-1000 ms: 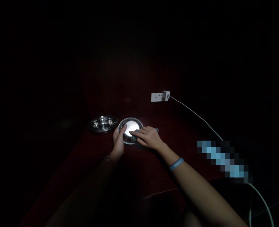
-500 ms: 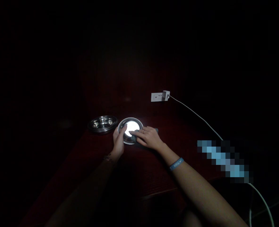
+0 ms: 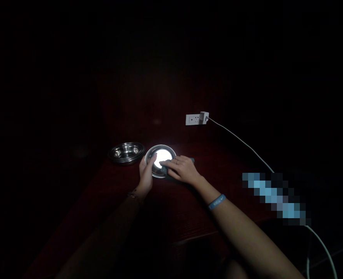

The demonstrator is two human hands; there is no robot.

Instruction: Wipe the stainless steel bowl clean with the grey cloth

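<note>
A round, shiny metal dish [image 3: 162, 148] is held tilted toward me above the dark red table, its middle glaring white. My left hand [image 3: 146, 171] is closed on its left edge, thumb over the rim and onto the inside. In my right hand [image 3: 184, 169] is a bunched grey-green cloth [image 3: 163, 169], pressed against the lower right of the dish's inside. A corner of the cloth sticks out beyond the knuckles. Left of the dish sits a stack of similar metal dishes [image 3: 127, 153].
The red table [image 3: 186, 217] meets a dark wall at the back. A white socket [image 3: 192, 119] there holds a charger [image 3: 204, 117], whose white cable [image 3: 241, 140] runs down to the right, past a blurred-out patch. Everything around is very dark.
Almost nothing differs. The dish and both hands keep their places, with only a very slight shift of the right fingers and cloth.
</note>
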